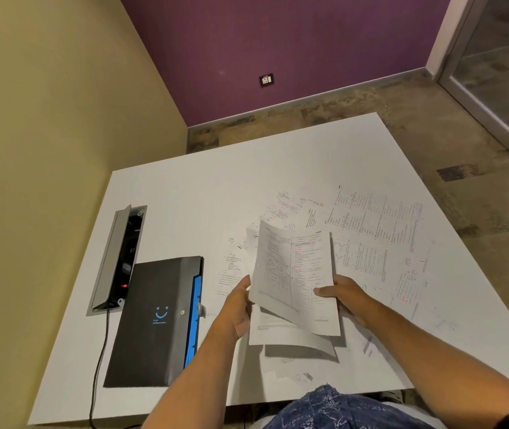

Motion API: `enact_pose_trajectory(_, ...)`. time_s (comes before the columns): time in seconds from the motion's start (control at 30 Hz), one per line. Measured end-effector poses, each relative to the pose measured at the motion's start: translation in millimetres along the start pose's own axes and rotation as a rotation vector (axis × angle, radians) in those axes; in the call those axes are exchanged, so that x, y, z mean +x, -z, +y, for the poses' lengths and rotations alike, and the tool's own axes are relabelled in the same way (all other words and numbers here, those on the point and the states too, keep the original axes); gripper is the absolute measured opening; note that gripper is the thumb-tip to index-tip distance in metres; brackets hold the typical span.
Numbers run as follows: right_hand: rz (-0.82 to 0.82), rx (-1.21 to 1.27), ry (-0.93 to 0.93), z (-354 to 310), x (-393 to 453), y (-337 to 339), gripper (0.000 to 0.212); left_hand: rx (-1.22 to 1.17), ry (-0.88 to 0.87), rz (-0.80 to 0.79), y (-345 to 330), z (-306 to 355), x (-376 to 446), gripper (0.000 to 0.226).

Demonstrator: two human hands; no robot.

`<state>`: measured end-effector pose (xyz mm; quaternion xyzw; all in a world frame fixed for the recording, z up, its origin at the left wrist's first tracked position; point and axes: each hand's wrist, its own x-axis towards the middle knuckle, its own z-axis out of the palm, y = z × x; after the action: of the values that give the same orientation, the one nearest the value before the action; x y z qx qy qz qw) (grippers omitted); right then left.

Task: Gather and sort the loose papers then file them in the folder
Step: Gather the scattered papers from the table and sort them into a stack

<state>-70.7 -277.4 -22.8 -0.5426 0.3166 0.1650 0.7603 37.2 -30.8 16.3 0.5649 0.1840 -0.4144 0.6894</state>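
I hold a small stack of printed papers (pixel 293 277) above the white table (pixel 185 205), tilted toward me. My left hand (pixel 239 308) grips the stack's left edge. My right hand (pixel 344 295) grips its right edge, thumb on top of the front sheet. Several loose printed sheets (pixel 377 230) lie spread over the table's right half, and more sheets (pixel 296 351) lie under the held stack. A black expanding folder (pixel 154 320) with blue tabs lies shut on the table to the left of my hands.
An open grey cable box (pixel 120 258) is set into the table left of the folder, and a black cable (pixel 98 363) runs from it over the front edge. Walls stand to the left and behind. A glass door is at the far right.
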Motion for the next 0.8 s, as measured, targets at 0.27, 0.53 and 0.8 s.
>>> enact_pose_trajectory(0.27, -0.137, 0.149, 0.023, -1.7, 0.5, 1.1, 0.066, -0.095, -0.089, -0.150, -3.8, 25.9, -6.1, 0.066)
enact_pose_trajectory(0.53, -0.013, 0.169, 0.184, -17.3, 2.7, 4.4, 0.069, -0.038, -0.093, -0.175, -0.4, 34.6, -8.2, 0.062)
enact_pose_trajectory(0.8, 0.102, -0.164, 0.363, -34.8, -3.6, 4.7, 0.063, 0.157, -0.085, -0.049, -2.2, 38.1, -9.8, 0.035)
